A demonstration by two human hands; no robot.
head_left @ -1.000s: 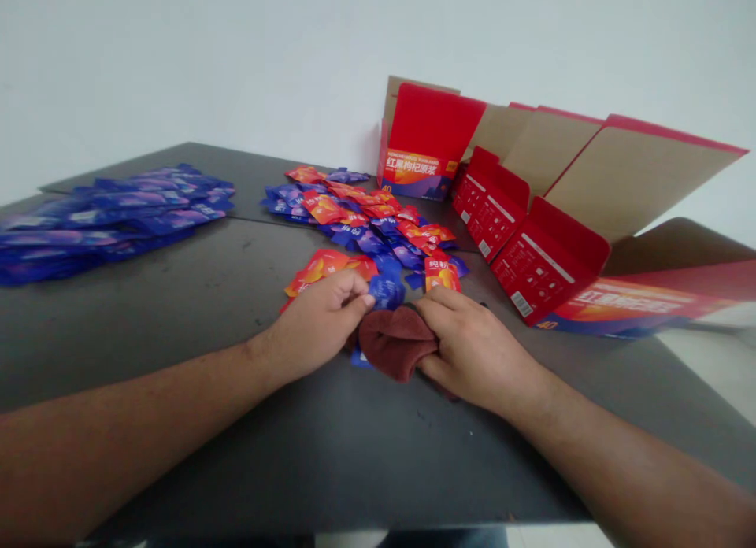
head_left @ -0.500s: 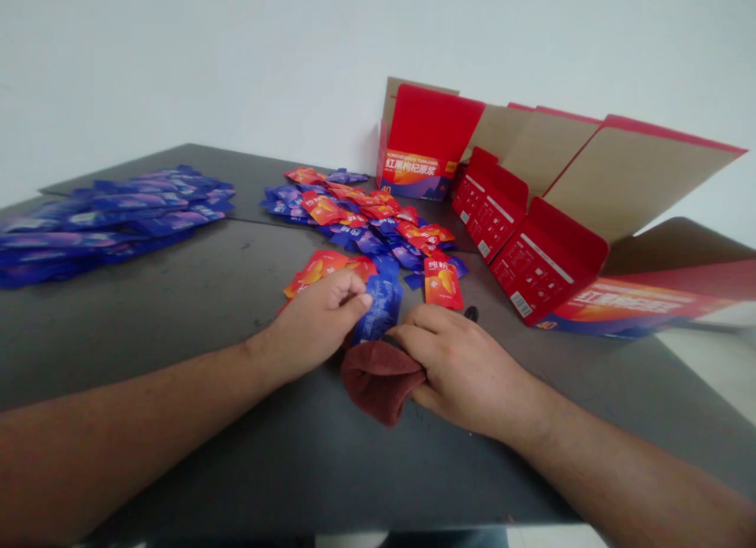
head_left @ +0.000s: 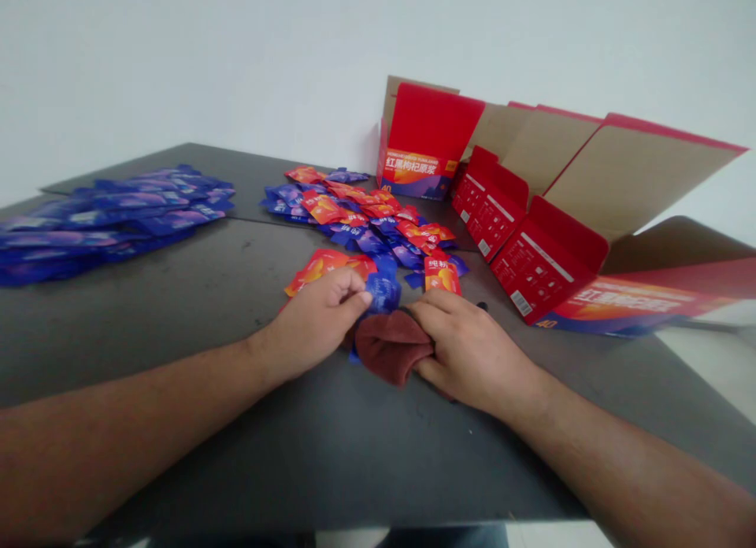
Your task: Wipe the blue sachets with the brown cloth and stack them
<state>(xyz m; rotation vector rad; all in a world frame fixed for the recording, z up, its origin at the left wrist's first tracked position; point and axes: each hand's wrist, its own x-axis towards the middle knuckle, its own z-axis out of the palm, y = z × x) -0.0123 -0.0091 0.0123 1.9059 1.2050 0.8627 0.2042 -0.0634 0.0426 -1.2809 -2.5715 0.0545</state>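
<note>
Between my hands is a blue sachet [head_left: 385,291], its edge pinched by my left hand [head_left: 322,316]. In my right hand [head_left: 464,343] is a bunched brown cloth [head_left: 390,345], which lies over the lower part of that sachet. A corner of blue shows below the cloth; the rest there is hidden. Just behind my left hand lie orange-red sachets [head_left: 324,266]. Another orange-red sachet [head_left: 440,274] lies behind my right hand, partly covered by it.
A loose pile of mixed red and blue sachets [head_left: 366,217] is at mid-table. Stacked blue sachets [head_left: 118,217] lie at the left. Open red cartons [head_left: 416,170] stand along the back right, one carton [head_left: 626,304] nearer the right edge. The dark table [head_left: 265,461] meets a white wall.
My right hand and the cloth have moved away from me, up along the blue sachet, covering more of it. My left hand stays in place with its pinch.
</note>
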